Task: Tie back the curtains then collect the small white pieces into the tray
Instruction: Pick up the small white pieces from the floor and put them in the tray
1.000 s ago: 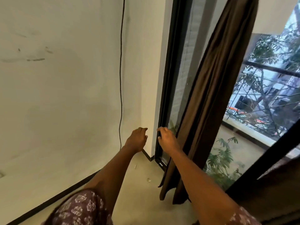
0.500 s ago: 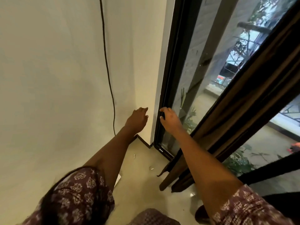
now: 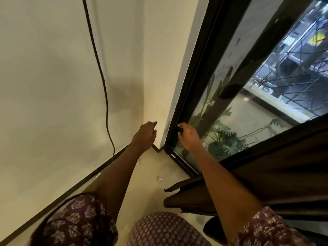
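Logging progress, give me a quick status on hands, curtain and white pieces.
Left hand open near wall. Right hand pinching something dark at window frame. Curtain untied. White pieces on floor.

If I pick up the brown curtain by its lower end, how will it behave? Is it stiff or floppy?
Probably floppy: the brown curtain hangs in soft folds, and its lower end lies crumpled near the floor. It likely has some weight, since the cloth looks thick and lets no light through. Its slight sheen suggests it may slip a little in the hands.

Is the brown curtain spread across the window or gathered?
Gathered. The brown curtain is bunched in folds at the lower right, leaving the window glass uncovered; no tie is visible.
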